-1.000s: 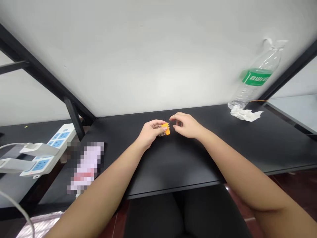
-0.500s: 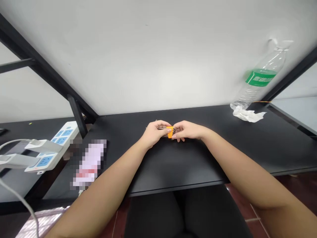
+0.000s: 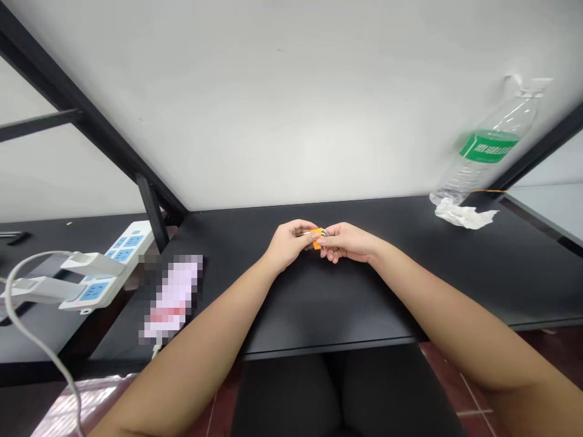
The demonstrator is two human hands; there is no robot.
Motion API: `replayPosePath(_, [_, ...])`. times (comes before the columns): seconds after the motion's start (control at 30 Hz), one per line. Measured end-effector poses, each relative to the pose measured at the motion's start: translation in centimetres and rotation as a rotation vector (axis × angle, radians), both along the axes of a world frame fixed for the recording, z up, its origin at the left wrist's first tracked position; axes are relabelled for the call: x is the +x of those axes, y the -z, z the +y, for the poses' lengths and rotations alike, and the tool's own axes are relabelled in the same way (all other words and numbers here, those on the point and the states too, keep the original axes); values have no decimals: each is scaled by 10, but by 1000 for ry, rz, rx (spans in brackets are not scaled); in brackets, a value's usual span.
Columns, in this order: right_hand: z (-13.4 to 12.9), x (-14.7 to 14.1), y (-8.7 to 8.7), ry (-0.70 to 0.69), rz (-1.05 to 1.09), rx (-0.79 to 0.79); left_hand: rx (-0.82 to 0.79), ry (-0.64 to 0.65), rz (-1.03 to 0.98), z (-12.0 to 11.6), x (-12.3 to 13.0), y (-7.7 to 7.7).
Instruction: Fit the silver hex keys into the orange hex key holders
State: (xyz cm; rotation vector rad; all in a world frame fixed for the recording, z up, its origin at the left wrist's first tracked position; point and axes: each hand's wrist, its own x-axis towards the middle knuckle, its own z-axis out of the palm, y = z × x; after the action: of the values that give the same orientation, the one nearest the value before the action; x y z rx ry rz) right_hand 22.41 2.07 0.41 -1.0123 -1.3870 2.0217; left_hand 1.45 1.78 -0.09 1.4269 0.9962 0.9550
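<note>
Between my two hands, over the black table, is a small orange holder with thin metal pieces sticking out on both sides. The fingers and thumb of my left hand are closed round its left side. My right hand pinches at its right end, thumb near the rounded metal ends. What the metal pieces are is too small to tell, and my fingers hide part of them.
A clear bottle with a green label leans by the wall, crumpled tissue before it. At left are a blurred-out phone-like object, a white power strip with plugs, and a black frame bar.
The view has shifted slightly, so the surroundings appear further right. My right thumb has come onto the orange holder's right side, and less of the orange shows.
</note>
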Motion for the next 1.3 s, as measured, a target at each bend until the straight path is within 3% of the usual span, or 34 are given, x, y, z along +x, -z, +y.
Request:
replayPosePath(0.3, [6, 7, 2, 22, -61, 0, 356, 104, 373, -2, -3, 1])
replayPosePath(0.43, [4, 5, 2, 8, -169, 76, 538, 123, 515, -6, -4, -6])
replayPosePath(0.57, [3, 3, 2, -40, -300, 155, 623, 169, 647, -10, -3, -11])
replayPosePath(0.73, [3, 6, 0, -58, -330, 150, 651, 142, 710, -11, 0, -10])
replayPosePath(0.97, [4, 12, -9, -115, -175, 44, 604, 166, 543, -13, -1, -10])
replayPosePath(1.3, [-2, 10, -19, -185, -625, 265, 614, 198, 770, -13, -1, -8])
